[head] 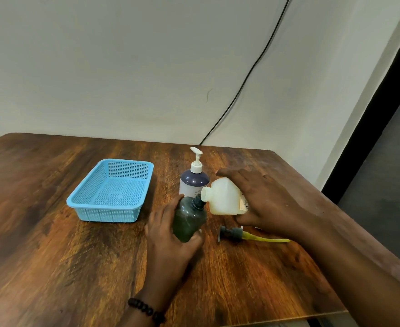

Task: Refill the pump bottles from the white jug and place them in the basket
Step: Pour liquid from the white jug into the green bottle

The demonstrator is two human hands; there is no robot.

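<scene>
The blue basket (110,192) sits left of the dark green bottle (188,220), which my left hand (168,232) grips, tilted. My right hand (262,201) clasps the white jug (222,199), spout at the bottle's open neck. I should pour slowly, mouths aligned; the pump (234,234) lies right of the bottle.

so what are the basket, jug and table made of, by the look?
Basket: light blue moulded plastic, going by its even grid of perforations.
Jug: cream-white translucent plastic, likely; matte, light glows through its wall.
Table: dark wood grain with a soft sheen; solid wood or laminate, I cannot tell.
</scene>
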